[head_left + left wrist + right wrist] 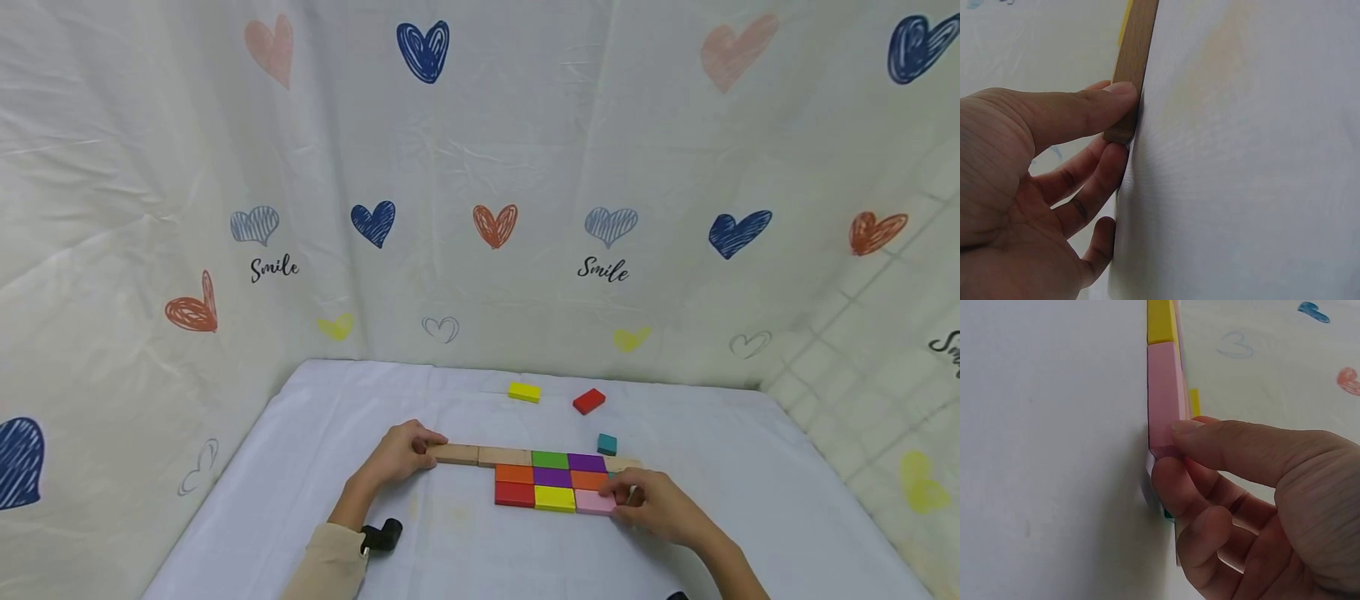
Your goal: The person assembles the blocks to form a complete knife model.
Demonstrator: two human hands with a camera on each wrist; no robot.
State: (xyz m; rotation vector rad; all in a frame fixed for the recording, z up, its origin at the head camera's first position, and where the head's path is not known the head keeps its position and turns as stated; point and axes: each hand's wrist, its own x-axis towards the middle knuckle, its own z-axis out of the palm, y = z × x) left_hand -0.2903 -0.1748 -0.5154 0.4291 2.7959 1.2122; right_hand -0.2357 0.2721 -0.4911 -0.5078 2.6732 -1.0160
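Observation:
My left hand (pixel 402 452) pinches the outer end of a plain wooden block (pixel 456 454), its thumb on the near side in the left wrist view. A second wooden block (pixel 505 457) lies end to end with it, followed by a green block (pixel 550 460) and a purple one (pixel 587 463). My right hand (pixel 660 502) grips the right end of a pink block (pixel 1165 394) with curled thumb and fingers. Beside the pink block are a yellow block (pixel 555 499) and a red block (pixel 514 494). An orange block (pixel 514 474) sits behind the red one. My right hand partly hides the rows' right ends.
Toward the back of the white-covered table (pixel 420 550) lie a loose yellow block (pixel 524 392) and a loose red block (pixel 589 401). A teal block (pixel 607 443) stands just behind the back row. Hanging cloth (pixel 480 150) with printed hearts encloses the table.

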